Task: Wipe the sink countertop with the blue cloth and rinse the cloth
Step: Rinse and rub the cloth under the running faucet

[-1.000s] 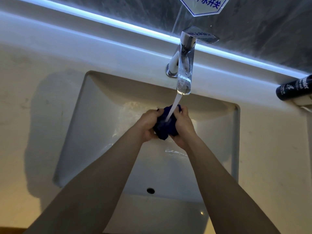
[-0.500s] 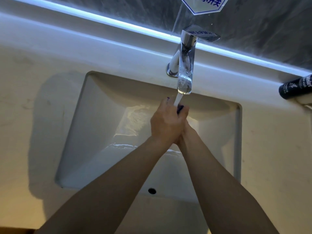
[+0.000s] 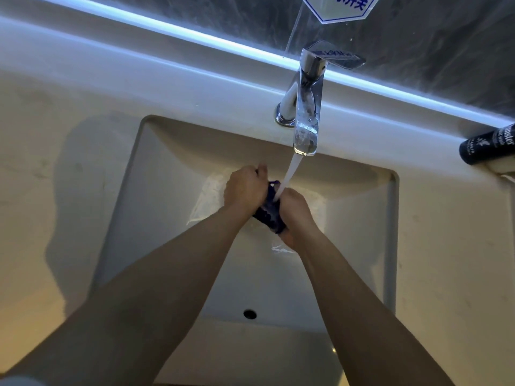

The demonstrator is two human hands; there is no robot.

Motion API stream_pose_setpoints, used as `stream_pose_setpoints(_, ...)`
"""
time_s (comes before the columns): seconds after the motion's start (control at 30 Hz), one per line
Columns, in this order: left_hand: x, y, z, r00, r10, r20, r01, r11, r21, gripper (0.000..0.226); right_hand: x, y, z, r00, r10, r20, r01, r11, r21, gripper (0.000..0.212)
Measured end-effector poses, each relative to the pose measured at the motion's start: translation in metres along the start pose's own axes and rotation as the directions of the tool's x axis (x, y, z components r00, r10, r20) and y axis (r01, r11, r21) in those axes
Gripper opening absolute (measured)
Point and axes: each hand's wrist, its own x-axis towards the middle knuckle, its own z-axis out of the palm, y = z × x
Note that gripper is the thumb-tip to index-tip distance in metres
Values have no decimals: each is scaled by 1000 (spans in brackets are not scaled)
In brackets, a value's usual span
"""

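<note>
Two bare forearms come in from 6 o'clock, converging over the basin; one overflow hole [image 3: 249,313] in the near wall of the sink [image 3: 156,207], between the arms; one sink, rectangular, undermounted in the pale countertop [image 3: 41,168]. Two hands meet mid-basin; left hand [image 3: 245,190] at 11 o'clock of the cloth, fingers curled shut on it; right hand [image 3: 295,215] at 4 o'clock of it, fingers wrapped closed round the lower end. One blue cloth [image 3: 270,214], bunched into a dark wad, squeezed between both hands, above the basin floor. One water stream [image 3: 288,176] lands on the cloth's top end, where the hands meet; wet sheen on the basin floor around them. One chrome faucet [image 3: 305,112] at 12 o'clock, running. One black tube [image 3: 487,147] lying on the ledge at 2 o'clock, well apart from the hands. One sign [image 3: 342,6] with blue characters at the top edge, cropped.
</note>
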Motion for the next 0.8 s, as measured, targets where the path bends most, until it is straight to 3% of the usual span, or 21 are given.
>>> stream_pose_setpoints(0.13,5,-18,-5,986,-128,111,143,980,-140,52,10,4,-14,989,-94,-118,95,995,10,19)
stream_pose_setpoints(0.23,-11,-16,-7,973,-150,175,197,935,-295,31,17,3,-22,991,28,-133,-3,982,189,24)
stream_pose_setpoints(0.37,-56,10,-4,987,-27,159,73,955,-288,15,19,3,-18,983,183,17,-181,950,254,31)
stream_pose_setpoints(0.47,-80,30,3,987,158,35,-146,964,-222,12,14,10,-10,995,50,87,-75,946,314,24)
stream_pose_setpoints(0.53,-82,36,7,963,263,-65,-268,961,-75,18,14,13,-9,999,12,36,-20,974,226,27)
stream_pose_setpoints(0.67,-65,37,8,932,309,-189,-312,950,11,25,7,2,4,999,22,31,-26,991,135,33)
stream_pose_setpoints(0.8,-55,35,7,931,324,-169,-332,943,-19,27,-10,-6,11,988,89,126,-132,908,398,26)
